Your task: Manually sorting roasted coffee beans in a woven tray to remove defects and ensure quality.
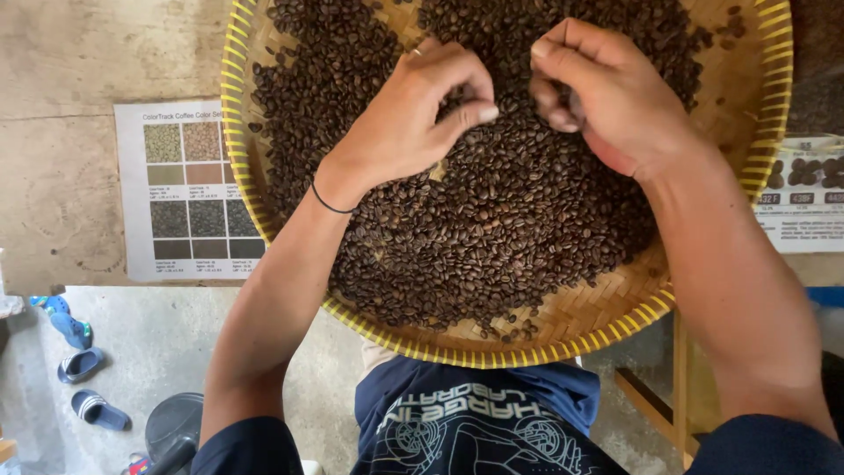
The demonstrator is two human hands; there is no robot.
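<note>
A round woven bamboo tray (563,330) with a yellow rim lies in front of me, heaped with dark roasted coffee beans (492,229). My left hand (413,110) rests on the beans near the tray's middle, its fingers curled and pinching together, with a thin black band at the wrist. Close beside it, my right hand (607,92) hovers over the beans, fingers curled into a loose fist. Whether either hand holds beans is hidden by the fingers.
A printed colour chart of bean shades (189,189) lies on the wooden table (61,132) left of the tray. Another printed sheet (804,198) sits at the right. Below are a concrete floor, blue sandals (83,365) and a dark stool (176,427).
</note>
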